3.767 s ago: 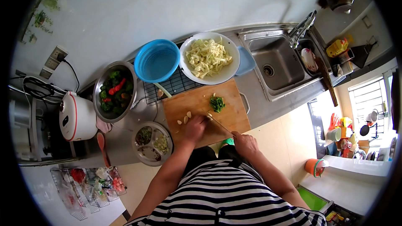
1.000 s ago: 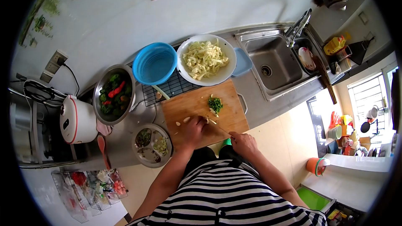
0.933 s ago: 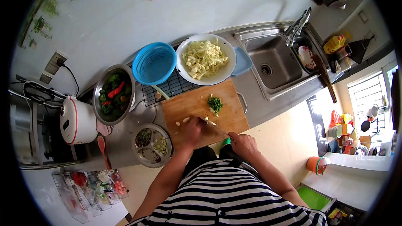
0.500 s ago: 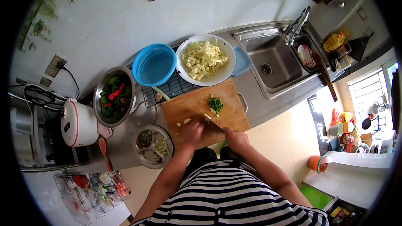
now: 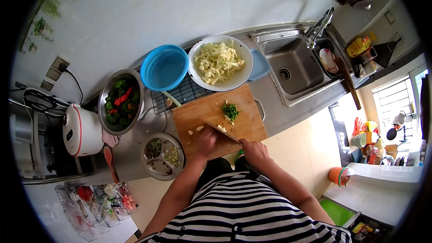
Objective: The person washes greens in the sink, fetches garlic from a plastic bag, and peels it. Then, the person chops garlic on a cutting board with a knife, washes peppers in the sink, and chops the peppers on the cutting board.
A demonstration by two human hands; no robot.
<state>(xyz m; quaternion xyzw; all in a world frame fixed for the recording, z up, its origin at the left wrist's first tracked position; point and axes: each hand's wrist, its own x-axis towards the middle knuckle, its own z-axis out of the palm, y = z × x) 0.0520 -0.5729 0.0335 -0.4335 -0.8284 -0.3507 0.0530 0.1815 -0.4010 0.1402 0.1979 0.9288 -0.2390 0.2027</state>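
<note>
My right hand is closed round the handle of a knife, whose blade slants up and left over the wooden cutting board. Beside the blade, on its near left side, my left hand rests on the board with fingers bent together; what they press on is hidden. Pale garlic pieces lie left of that hand, and small bits lie along the blade. A pile of chopped greens sits farther back on the board.
Behind the board stand a white bowl of cut cabbage and a blue basket. To the left are a steel bowl of green and red peppers, a divided plate and a rice cooker. A sink lies right.
The knife blade has tilted and shifted, with its edge now seen as a thin line. My left hand has barely moved. The whole view has shifted slightly.
</note>
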